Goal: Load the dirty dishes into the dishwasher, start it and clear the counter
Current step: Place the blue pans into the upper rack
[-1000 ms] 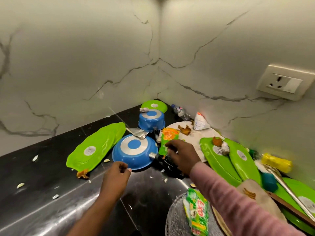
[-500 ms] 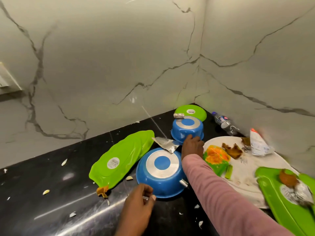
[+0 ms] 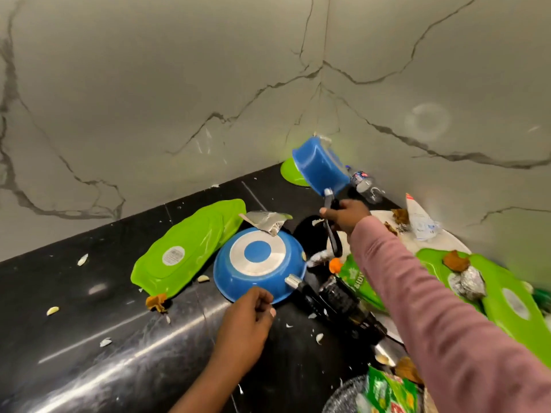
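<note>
The right hand (image 3: 346, 217) has its fingers curled round the black handle of a small blue saucepan (image 3: 320, 169), which hangs tilted in the air above the black counter (image 3: 89, 338), beyond the fingertips and in front of a round green plate (image 3: 290, 174). The left hand (image 3: 246, 326) has loosely curled fingers holding nothing, its knuckles just at the near rim of an upturned blue frying pan (image 3: 258, 263). Left of those fingers lies an upturned green leaf-shaped tray (image 3: 185, 248); a torn foil wrapper (image 3: 267, 220) rests on the pan's far edge.
</note>
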Motion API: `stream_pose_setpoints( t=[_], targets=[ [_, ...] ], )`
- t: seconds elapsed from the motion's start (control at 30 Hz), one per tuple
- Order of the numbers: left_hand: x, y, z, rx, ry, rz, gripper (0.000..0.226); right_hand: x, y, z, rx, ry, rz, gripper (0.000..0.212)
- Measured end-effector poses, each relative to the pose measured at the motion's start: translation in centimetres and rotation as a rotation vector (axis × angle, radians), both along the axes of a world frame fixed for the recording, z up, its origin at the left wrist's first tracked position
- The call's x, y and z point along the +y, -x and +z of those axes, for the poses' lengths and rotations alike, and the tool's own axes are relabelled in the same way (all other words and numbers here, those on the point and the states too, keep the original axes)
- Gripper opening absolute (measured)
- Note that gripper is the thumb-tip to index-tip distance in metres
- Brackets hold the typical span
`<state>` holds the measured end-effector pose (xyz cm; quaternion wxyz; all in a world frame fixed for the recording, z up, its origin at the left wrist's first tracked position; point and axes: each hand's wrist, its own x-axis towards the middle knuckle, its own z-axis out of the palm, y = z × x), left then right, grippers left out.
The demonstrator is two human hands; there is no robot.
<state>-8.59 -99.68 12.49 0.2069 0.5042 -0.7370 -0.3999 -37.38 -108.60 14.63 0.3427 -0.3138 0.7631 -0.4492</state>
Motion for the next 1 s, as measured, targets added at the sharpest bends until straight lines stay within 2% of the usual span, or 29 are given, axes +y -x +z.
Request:
stream_pose_setpoints(
  t=[0.07,0.13,0.17,0.23,0.3,0.33,0.43,0.5,0.53,0.6,0.67,0.73,0.8,0.87,1.0],
  targets=[
    [1.0,2.3,-0.4,-0.028,-0.003,-0.071,0.012,2.6,0.4,2.1,-0.025,0.129,0.022,0.007],
    [1.0,4.5,-1.8,-0.056,-0.081,-0.017,0.010,5.0,0.7,4.5,-0.043,0.244,0.037,0.009],
    [0.9,5.9,-2.6,-0.028,-0.187,0.064,0.026,6.2,0.8,5.6,-0.040,0.293,0.034,0.011],
    [0.2,8.6,-3.5,0.110,-0.459,0.289,0.050,8.9,1.1,7.6,-0.031,0.361,0.042,0.012],
    [-0.3,10.9,-3.5,0.326,-0.649,0.519,0.041,11.6,1.3,9.3,-0.054,0.411,0.044,0.011],
    [-0.5,11.5,-3.3,0.388,-0.708,0.589,0.037,12.8,1.5,9.9,-0.068,0.435,0.046,0.011],
    [-1.2,12.1,-4.2,0.448,-0.774,0.640,0.051,15.9,2.0,10.9,-0.055,0.459,0.027,0.008],
    [-1.3,12.1,-4.7,0.350,-0.657,0.748,0.066,17.9,2.8,11.1,-0.010,0.457,-0.004,0.009],
    [-1.2,12.0,-4.4,0.281,-0.585,0.767,0.062,18.8,3.3,11.2,0.016,0.451,-0.027,0.010],
    [-1.1,11.5,-3.8,0.263,-0.416,0.762,0.042,21.0,4.0,11.3,0.069,0.451,-0.085,0.012],
    [-2.3,10.2,-3.2,0.391,-0.326,0.809,0.026,22.4,4.3,11.1,0.100,0.455,-0.129,0.014],
    [-4.5,8.7,-4.7,0.513,-0.304,0.847,0.027,24.1,4.0,10.9,0.134,0.453,-0.169,0.015],
    [-6.5,7.1,-5.6,0.497,-0.200,0.823,0.036,25.8,3.3,10.8,0.158,0.446,-0.218,0.016],
    [-5.8,6.0,-2.3,0.505,-0.120,0.776,0.030,27.7,2.5,10.7,0.203,0.422,-0.253,0.016],
    [-2.6,4.3,3.1,0.590,-0.057,0.537,0.023,32.5,-1.4,10.8,0.282,0.370,-0.361,0.018]
  ],
)
